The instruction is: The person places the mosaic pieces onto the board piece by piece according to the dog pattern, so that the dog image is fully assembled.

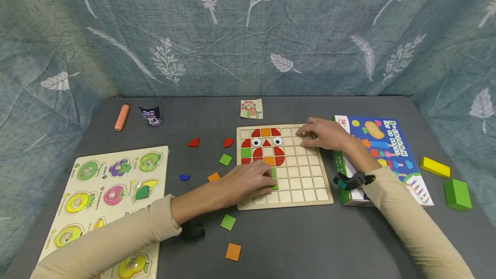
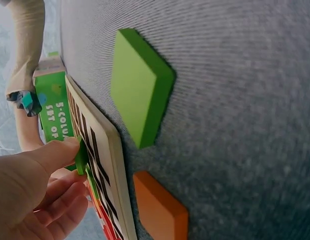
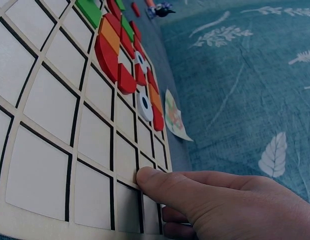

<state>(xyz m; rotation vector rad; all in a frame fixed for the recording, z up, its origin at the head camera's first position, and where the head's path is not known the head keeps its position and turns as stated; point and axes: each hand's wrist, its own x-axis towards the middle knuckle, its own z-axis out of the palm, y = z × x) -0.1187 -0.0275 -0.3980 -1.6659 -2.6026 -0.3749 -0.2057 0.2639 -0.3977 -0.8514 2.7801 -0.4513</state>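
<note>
A wooden grid board (image 1: 308, 183) lies at the middle of the table, partly filled with red, orange, green and white eye pieces. Over its lower left my left hand (image 1: 248, 180) pinches a green square tile (image 2: 81, 158) between thumb and fingers, close above the cells. In the head view that hand hides part of the board. At the far right corner my right hand (image 1: 325, 135) holds the board, thumb on the top face and fingers at the edge. Loose green tiles (image 1: 227, 222) and orange tiles (image 1: 233, 252) lie left of and in front of the board.
A small picture card (image 1: 251, 109) lies behind the board. On the right are a toy box (image 1: 387, 141), a yellow block (image 1: 435, 167) and a green block (image 1: 457, 195). A fruit puzzle board (image 1: 128, 162) lies left, with red pieces (image 1: 228, 142) and a blue piece (image 1: 184, 177) between.
</note>
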